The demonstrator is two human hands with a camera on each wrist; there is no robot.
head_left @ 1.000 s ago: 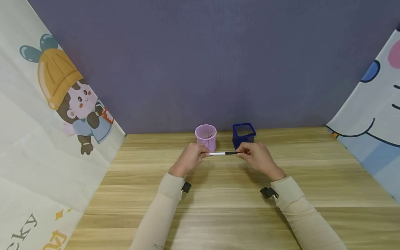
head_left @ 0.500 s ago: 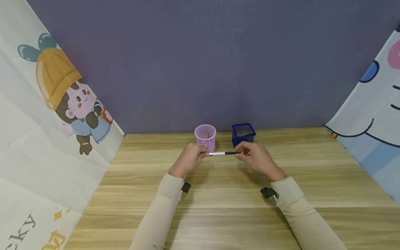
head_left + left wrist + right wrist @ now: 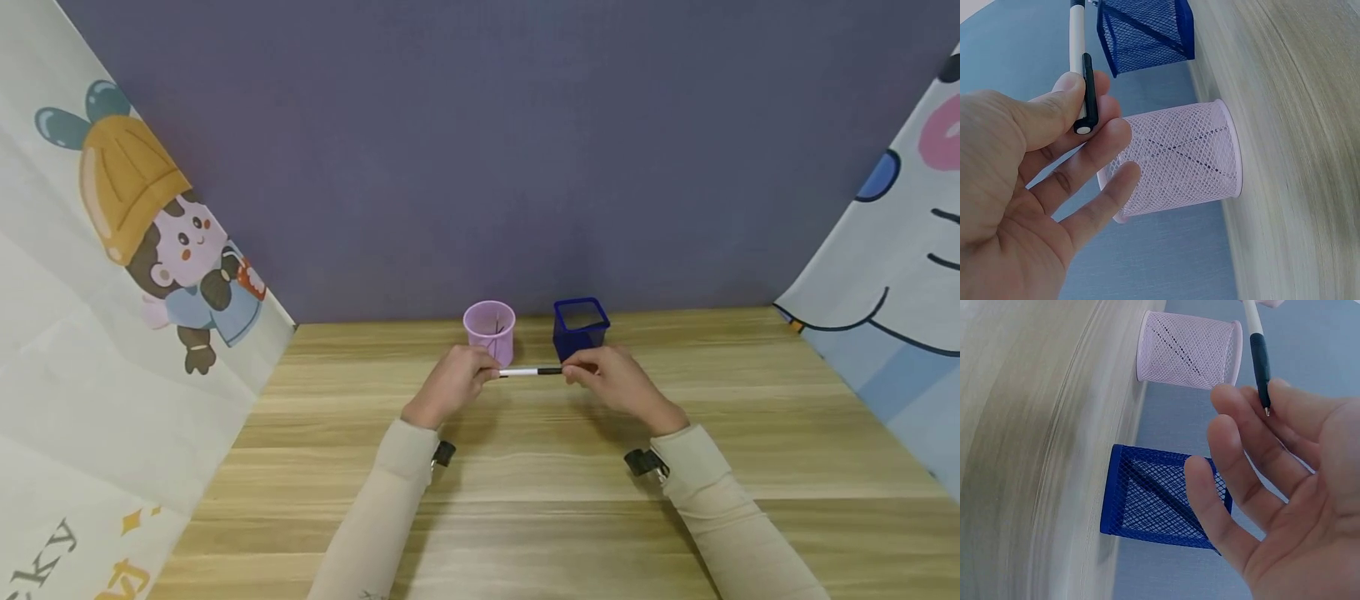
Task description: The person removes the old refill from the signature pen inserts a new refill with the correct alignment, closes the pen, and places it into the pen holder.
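A white-barrelled pen (image 3: 528,372) with a black grip is held level between both hands, in front of two mesh holders. My left hand (image 3: 453,383) pinches its clip end between thumb and index finger; the left wrist view shows the black clip (image 3: 1090,90). At the other end, my right hand (image 3: 618,383) pinches the black grip (image 3: 1260,365) close to the bare metal tip. Behind the left hand stands a pink round mesh pen holder (image 3: 1175,159) with thin dark lines showing through it. A blue square mesh pen holder (image 3: 1147,500), behind the right hand, has a dark slanting stick inside.
Both holders stand near the back edge of the wooden table (image 3: 540,467). A dark grey-blue panel (image 3: 495,158) rises behind it. Printed cartoon sheets flank the left and right sides. Small black devices are strapped at both wrists.
The right fingertips, slightly parted half a second ago, have come together on the pen's tip end. The left hand keeps its pinch. The whole head view has shifted slightly.
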